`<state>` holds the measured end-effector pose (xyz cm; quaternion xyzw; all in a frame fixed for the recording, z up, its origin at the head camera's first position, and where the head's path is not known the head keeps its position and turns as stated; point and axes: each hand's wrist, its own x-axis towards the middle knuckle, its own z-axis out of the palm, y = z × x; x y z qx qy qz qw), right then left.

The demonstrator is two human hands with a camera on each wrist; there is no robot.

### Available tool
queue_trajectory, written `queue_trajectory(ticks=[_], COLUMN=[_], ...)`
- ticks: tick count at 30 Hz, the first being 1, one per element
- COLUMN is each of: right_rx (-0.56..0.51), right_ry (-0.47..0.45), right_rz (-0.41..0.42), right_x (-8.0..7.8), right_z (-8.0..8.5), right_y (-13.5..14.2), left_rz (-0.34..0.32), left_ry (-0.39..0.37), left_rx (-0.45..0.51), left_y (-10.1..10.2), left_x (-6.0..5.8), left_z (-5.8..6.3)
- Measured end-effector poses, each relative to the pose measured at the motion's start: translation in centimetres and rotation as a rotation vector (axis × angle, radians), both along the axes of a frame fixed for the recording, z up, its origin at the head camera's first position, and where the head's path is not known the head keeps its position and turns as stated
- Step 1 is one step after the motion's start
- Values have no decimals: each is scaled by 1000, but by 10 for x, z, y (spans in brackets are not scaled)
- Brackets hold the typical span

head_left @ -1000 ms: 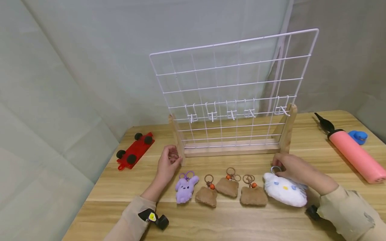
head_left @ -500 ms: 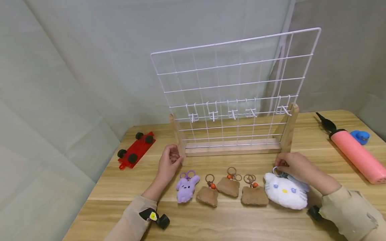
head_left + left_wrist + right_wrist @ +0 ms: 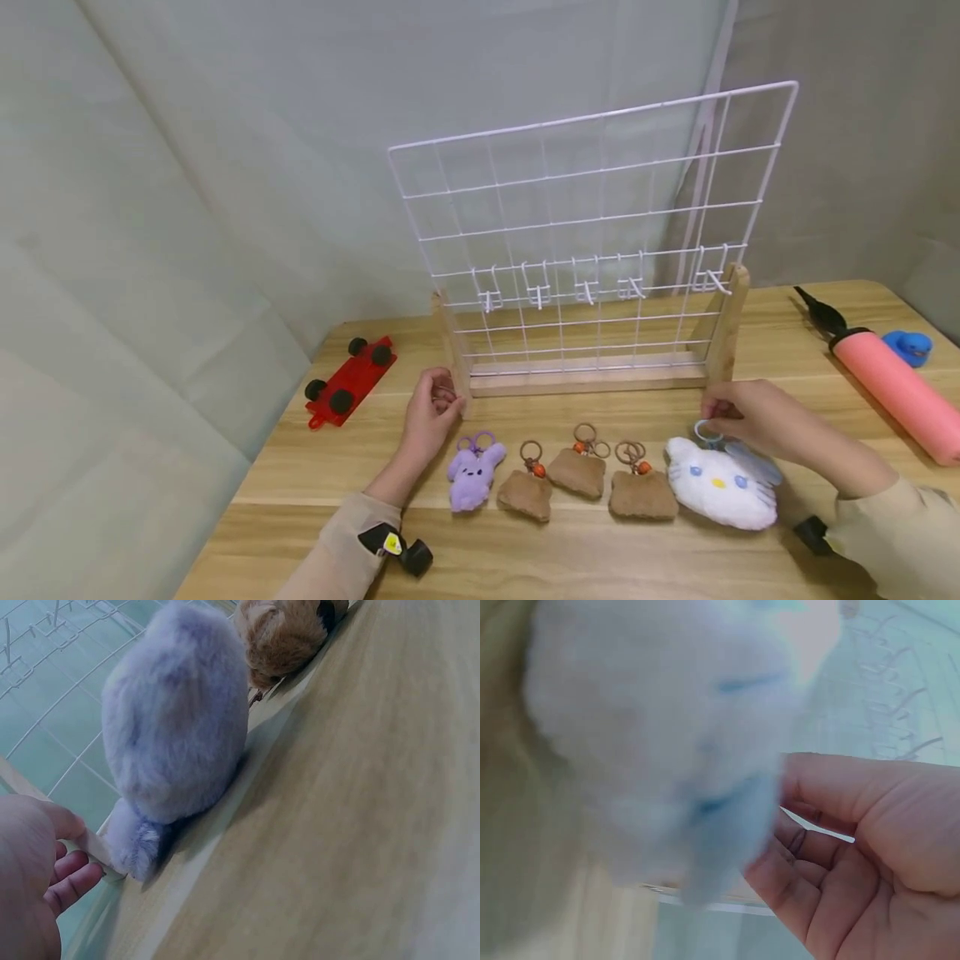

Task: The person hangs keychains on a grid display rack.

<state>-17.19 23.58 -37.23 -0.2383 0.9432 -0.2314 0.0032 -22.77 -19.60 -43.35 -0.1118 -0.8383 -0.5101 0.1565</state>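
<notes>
My right hand pinches the pale ring of a white cat-face plush keychain, near the rack's right foot. In the right wrist view the plush is blurred beside my curled fingers. My left hand holds the front tip of the wooden stand's left foot, thumb along it and fingers bent. Just to its right lies a purple rabbit plush keychain; its furry body fills much of the left wrist view. Three brown plush keychains with rings and orange beads lie between rabbit and cat.
A white wire grid rack rises from the wooden stand, with several white hooks in one row. An upturned red toy car lies at left. A pink hand pump and a blue rubber duck are at right.
My right hand has raised the ring of the white cat plush slightly and shifted a little right. The left hand stays at the stand's foot. The head view has moved slightly.
</notes>
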Motion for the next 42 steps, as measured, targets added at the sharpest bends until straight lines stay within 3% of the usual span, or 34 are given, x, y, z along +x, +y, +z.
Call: queue_trajectory(ticks=[6, 13, 21, 24, 28, 35, 42], right_rx=[-13, 6, -12, -17, -8, -28, -4], right_ry=[-42, 28, 193, 211, 236, 341, 421], right_rz=[6, 41, 113, 117, 115, 121, 78], right_x=[8, 14, 17, 19, 22, 20, 11], right_z=[11, 22, 31, 36, 45, 60, 78], right_y=[4, 7, 12, 12, 11, 7, 3], left_rz=[-7, -13, -9, 3, 14, 1, -4], left_ry=[2, 8, -25, -39, -71, -56, -63], left_rx=[-5, 22, 30, 21, 3, -21, -2], left_y=[2, 4, 3, 3, 7, 13, 9], left_x=[-1, -1, 0, -1, 6, 23, 16], left_z=[-3, -1, -1, -1, 9, 34, 26])
